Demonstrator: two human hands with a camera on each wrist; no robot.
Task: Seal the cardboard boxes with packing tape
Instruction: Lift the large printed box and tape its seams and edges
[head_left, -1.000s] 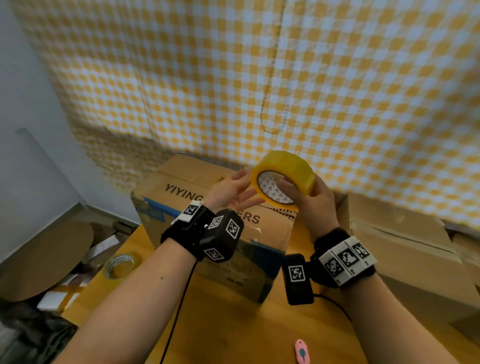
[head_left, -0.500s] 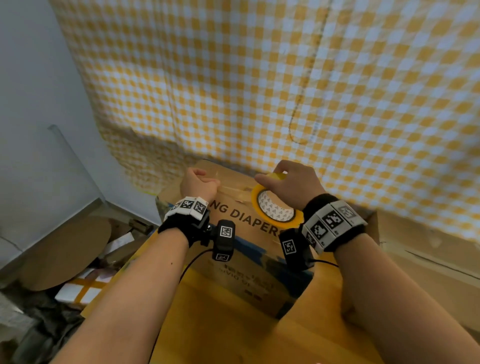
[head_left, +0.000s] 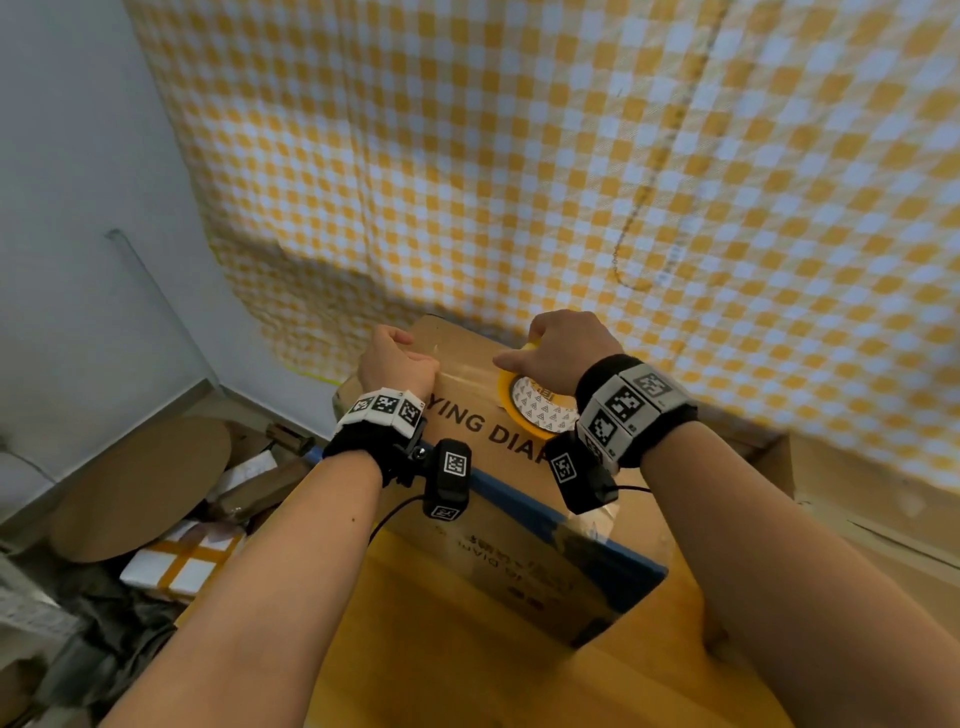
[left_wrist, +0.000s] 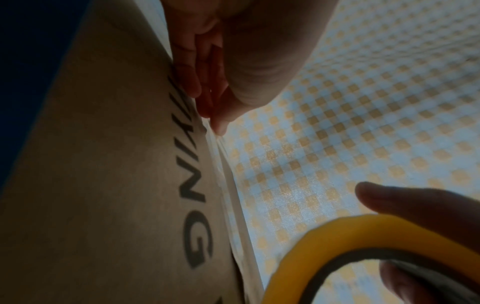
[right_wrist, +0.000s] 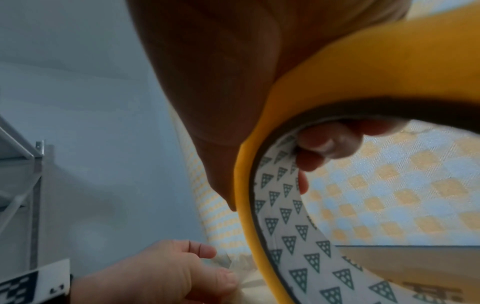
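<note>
Left hand (head_left: 397, 364) pinching the clear tape end (left_wrist: 217, 142) onto the brown printed cardboard box (head_left: 488, 431); right hand (head_left: 563, 345) gripping the yellow tape roll (head_left: 530, 410) above it. Risk: slack strip wrinkling, sticking crooked.

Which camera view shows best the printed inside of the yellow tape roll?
The right wrist view: the tape roll core's triangle print fills it. The head view shows it small; the left wrist view shows only its yellow edge.

Yellow tape roll (head_left: 527, 410); yellow-white checked cloth (head_left: 519, 156); brown box (head_left: 498, 467).
</note>
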